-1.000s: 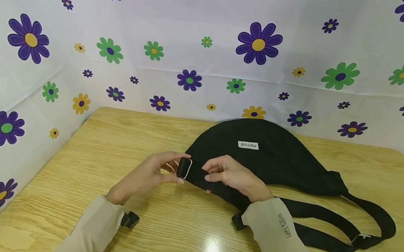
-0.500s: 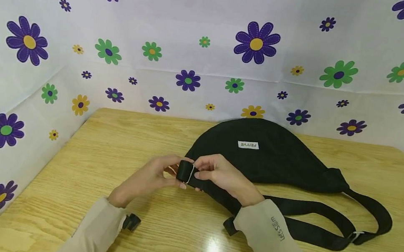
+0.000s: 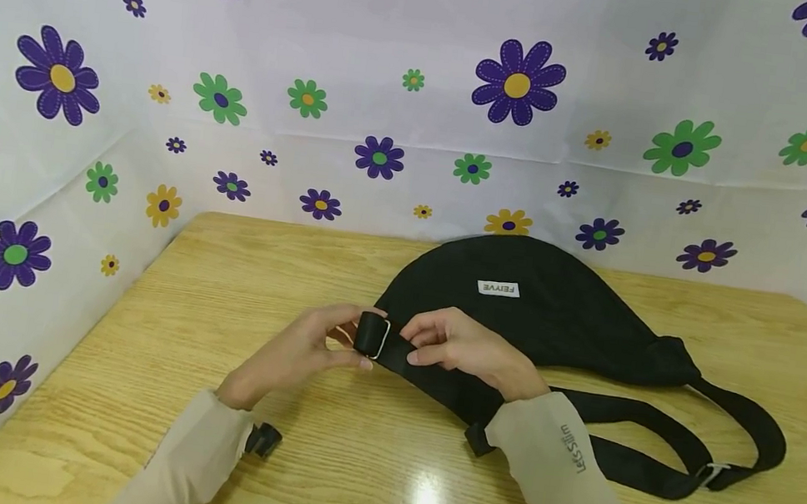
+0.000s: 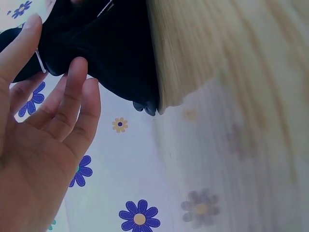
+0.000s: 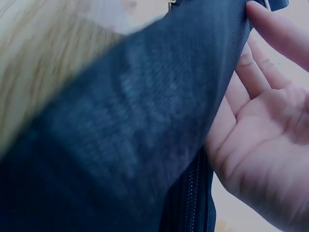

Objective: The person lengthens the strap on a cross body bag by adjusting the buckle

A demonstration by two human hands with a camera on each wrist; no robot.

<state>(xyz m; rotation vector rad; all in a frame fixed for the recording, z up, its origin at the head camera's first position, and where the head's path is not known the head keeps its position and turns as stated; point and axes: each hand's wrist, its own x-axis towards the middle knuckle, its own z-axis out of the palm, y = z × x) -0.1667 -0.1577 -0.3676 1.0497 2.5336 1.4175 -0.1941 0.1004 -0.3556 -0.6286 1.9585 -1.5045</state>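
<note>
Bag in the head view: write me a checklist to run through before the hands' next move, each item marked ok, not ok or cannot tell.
1. Left hand holds the strap's loop: ok.
2. Right hand holds the strap on the other side of the ring: ok.
3. Bag rests on the table: ok.
4. Label reads upright to the wearer of the head camera: not ok, it is upside down.
5. Strap lies untwisted under the right sleeve: cannot tell, hidden.
6. Strap threaded correctly through the ring: cannot tell.
</note>
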